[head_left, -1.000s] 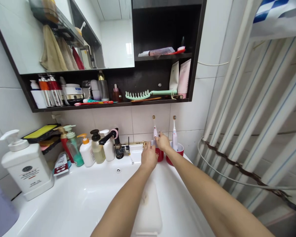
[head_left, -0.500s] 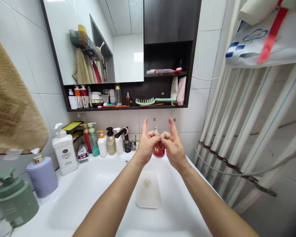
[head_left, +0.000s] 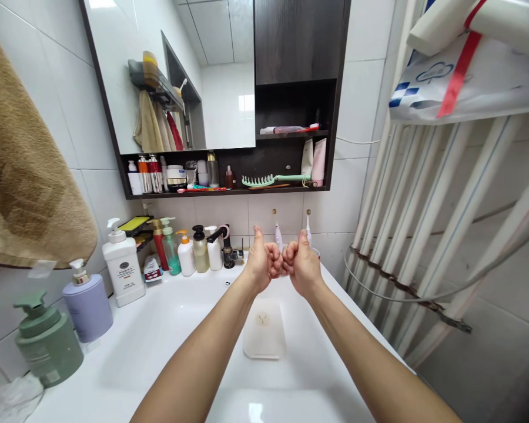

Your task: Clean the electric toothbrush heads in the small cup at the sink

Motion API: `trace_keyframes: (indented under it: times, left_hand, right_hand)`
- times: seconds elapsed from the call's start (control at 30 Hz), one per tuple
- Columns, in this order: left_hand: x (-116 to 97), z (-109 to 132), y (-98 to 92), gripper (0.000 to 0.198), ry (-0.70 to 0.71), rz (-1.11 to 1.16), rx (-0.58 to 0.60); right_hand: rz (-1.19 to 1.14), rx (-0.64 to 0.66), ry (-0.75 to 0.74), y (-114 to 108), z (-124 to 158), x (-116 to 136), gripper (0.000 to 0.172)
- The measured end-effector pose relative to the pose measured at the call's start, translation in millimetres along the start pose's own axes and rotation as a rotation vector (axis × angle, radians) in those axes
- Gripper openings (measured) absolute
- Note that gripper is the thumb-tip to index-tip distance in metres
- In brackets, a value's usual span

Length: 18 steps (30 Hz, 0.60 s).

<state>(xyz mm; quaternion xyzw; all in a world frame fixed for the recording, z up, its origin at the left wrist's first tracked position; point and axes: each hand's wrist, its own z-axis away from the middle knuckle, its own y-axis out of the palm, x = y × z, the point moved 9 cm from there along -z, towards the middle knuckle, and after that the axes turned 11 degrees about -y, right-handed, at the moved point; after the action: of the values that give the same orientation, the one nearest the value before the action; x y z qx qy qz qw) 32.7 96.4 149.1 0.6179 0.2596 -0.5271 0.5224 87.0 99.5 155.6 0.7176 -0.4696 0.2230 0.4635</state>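
Bottles (head_left: pixel 124 270) line the white sink (head_left: pixel 158 341) below a mirror (head_left: pixel 224 100).

It's bare arms the whole way here. The left forearm (head_left: pixel 198 358) looks slim and smooth, narrow at the wrist (head_left: pixel 250 283) and thicker toward the bottom edge, where the view cuts it off. The right forearm (head_left: pixel 370 352) is pretty much a mirror copy, same gradual taper. The left hand (head_left: pixel 264 261) and right hand (head_left: pixel 303 264) are bare too, kinda slender, with rounded thumb tips and visible creases at the bent finger joints. The nails are too small to make out properly.
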Motion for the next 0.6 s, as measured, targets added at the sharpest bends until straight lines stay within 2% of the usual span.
trace_keyframes:
  times: [0.1,0.17,0.27,0.37,0.43,0.5,0.6]
  left_hand:
    - [18.6,-7.6,-8.6,0.058,-0.069,-0.042,-0.058]
    - [42.5,-10.9,-20.2,0.058,-0.124,-0.075,-0.108]
    - [94.6,-7.7,-42.9,0.058,-0.236,-0.131,-0.179]
    - [151.3,0.7,-69.6,0.057,-0.375,-0.171,-0.254]
    - [178.4,1.9,-85.7,0.057,-0.433,-0.187,-0.290]
    - [188.9,-3.3,-98.5,0.058,-0.400,-0.200,-0.315]
    - [191.5,-12.9,-111.0,0.060,-0.354,-0.226,-0.335]
  right_hand:
    - [0.157,0.026,0.005,-8.8,4.2,-18.7,0.048]
    - [0.386,0.056,0.010,-24.2,5.8,-35.9,0.047]
    - [0.983,0.008,-0.047,-67.5,-5.4,-44.2,0.045]
    - [1.187,-0.109,-0.083,-114.1,-32.1,-39.1,0.033]
    - [1.292,-0.186,-0.088,-140.9,-51.4,-33.6,0.020]
    - [1.368,-0.206,-0.061,-159.1,-66.9,-34.7,0.023]
    - [1.440,-0.135,-0.024,-168.5,-78.4,-45.0,0.018]
